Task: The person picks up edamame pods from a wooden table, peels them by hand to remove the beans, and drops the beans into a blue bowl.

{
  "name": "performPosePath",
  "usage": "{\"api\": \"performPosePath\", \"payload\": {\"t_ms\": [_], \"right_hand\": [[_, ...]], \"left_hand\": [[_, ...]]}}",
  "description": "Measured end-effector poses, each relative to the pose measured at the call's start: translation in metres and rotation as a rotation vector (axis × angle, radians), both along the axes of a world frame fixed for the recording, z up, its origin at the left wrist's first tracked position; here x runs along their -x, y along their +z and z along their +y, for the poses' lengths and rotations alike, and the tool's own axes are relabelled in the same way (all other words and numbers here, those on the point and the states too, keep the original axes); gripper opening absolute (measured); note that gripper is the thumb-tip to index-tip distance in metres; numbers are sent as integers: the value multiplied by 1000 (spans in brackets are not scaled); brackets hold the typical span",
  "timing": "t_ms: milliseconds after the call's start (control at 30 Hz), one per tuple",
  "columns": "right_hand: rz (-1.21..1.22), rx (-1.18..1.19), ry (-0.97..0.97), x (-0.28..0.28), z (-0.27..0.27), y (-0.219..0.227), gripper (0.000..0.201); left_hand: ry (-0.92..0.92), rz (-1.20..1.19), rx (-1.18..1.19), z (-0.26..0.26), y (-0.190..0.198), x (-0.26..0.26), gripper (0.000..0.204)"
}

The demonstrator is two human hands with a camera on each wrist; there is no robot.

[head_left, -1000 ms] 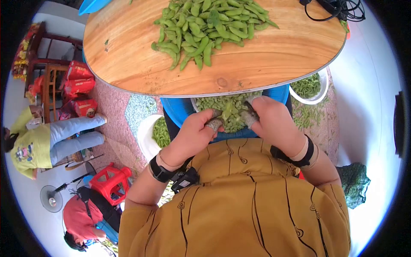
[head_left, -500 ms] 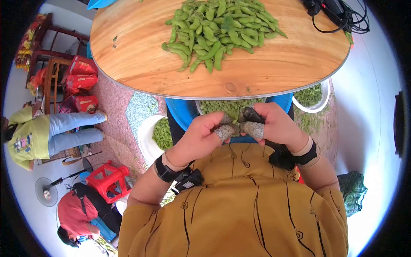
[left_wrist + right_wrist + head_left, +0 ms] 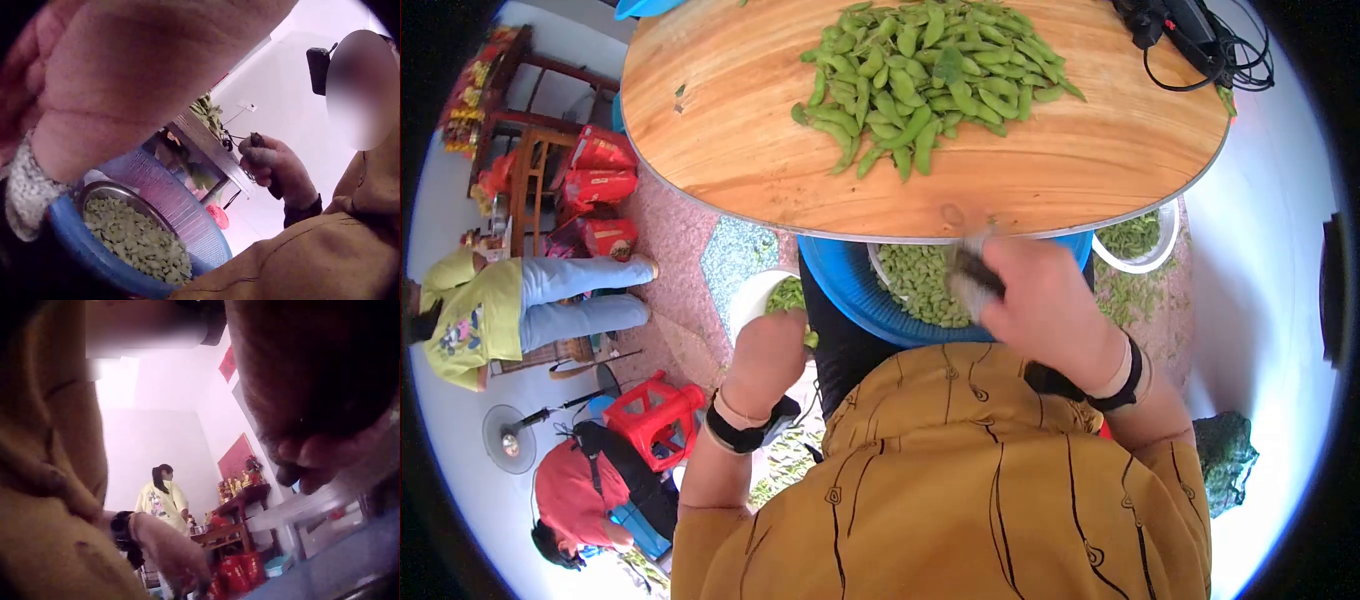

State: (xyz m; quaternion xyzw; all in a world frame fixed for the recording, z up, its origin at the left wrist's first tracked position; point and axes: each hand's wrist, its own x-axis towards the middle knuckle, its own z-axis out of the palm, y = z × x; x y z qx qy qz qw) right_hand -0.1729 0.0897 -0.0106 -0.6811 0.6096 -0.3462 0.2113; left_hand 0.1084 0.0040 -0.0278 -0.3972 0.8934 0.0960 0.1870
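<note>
In the head view my left hand [image 3: 772, 350] is over the white bucket [image 3: 747, 305] of green pods, its fingers mostly hidden under its back. The left wrist view shows its thumb [image 3: 28, 187], wrapped in a grey cover, straight and apart from the fingers, with nothing seen between. My right hand [image 3: 1040, 290] is above the metal bowl of shelled green beans [image 3: 915, 285], close to the table's edge. Its thumb and forefinger wear grey and dark covers. In the left wrist view the right fingers [image 3: 259, 159] are curled with the thumb against them; nothing shows in them.
Green soybean pods [image 3: 940, 80] are heaped on the wooden table [image 3: 730, 120], with black cables [image 3: 1200, 50] at its right end. The bowl sits in a blue basin [image 3: 840, 275]. Another white bucket [image 3: 1168, 240] stands right. Two people and a red stool [image 3: 655, 420] are at left.
The hands were together over the bowl, working at a pod. My left hand has moved away left to the white bucket; my right has risen slightly toward the table edge.
</note>
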Motion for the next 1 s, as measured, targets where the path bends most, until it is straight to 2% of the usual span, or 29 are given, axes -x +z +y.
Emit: {"api": "performPosePath", "payload": {"t_ms": [33, 67, 133, 200, 233, 267, 333, 400, 467, 500, 533, 567, 600, 633, 667, 733, 767, 833, 867, 933, 1000], "right_hand": [[3, 81, -156, -3, -9, 4, 24], [0, 85, -157, -6, -22, 4, 24], [181, 154, -349, -11, -50, 3, 25], [253, 98, -404, -17, -66, 2, 24], [324, 30, -455, -18, -71, 1, 24], [327, 38, -458, -17, -71, 1, 24], [79, 178, -377, -8, -65, -1, 20], [4, 104, -313, 4, -53, 2, 20], [-69, 26, -252, 14, -36, 12, 20], [-262, -134, -169, 18, -26, 20, 21], [-452, -295, -82, 24, -18, 24, 23], [-556, -327, 2, 32, -12, 21, 28], [-551, -326, 2, 32, -8, 23, 28], [-684, -333, -44, 33, -3, 25, 27], [-819, -340, -89, 33, -1, 27, 26], [-763, -351, -109, 34, -1, 27, 25], [-708, -360, -130, 33, -1, 26, 25], [-718, -340, -167, 23, -5, 24, 26], [-718, -317, -204, 20, -6, 24, 27], [-642, -274, -175, 18, -2, 16, 30], [-562, -231, -139, 16, 2, 17, 34]], "left_hand": [[2, -4, 2, 0, 3, 2, 18], [11, 87, -21, -1, 9, 9, 20], [14, 180, -35, -4, 19, 24, 21], [121, 540, -203, -3, 25, 44, 22], [166, 627, -210, -2, 26, 52, 23], [161, 633, -204, -2, 30, 59, 23], [138, 782, -171, -4, 38, 72, 20], [158, 803, -192, -6, 41, 86, 28], [289, 1123, -390, -9, 39, 105, 31], [52, 1109, -211, -16, 39, 113, 30], [52, 1120, -205, -20, 41, 116, 30], [-105, 999, -293, -23, 44, 118, 26], [-261, 870, -381, -24, 44, 120, 22], [-315, 996, -436, -23, 39, 123, 19], [-314, 996, -437, -22, 36, 123, 19], [-223, 908, -624, -16, 31, 118, 17], [-221, 900, -627, -13, 28, 117, 17], [52, 957, -785, -5, 22, 117, 17], [50, 950, -791, -4, 23, 116, 17], [301, 1012, -859, -2, 31, 117, 18], [329, 1040, -838, -2, 27, 116, 19]]}}
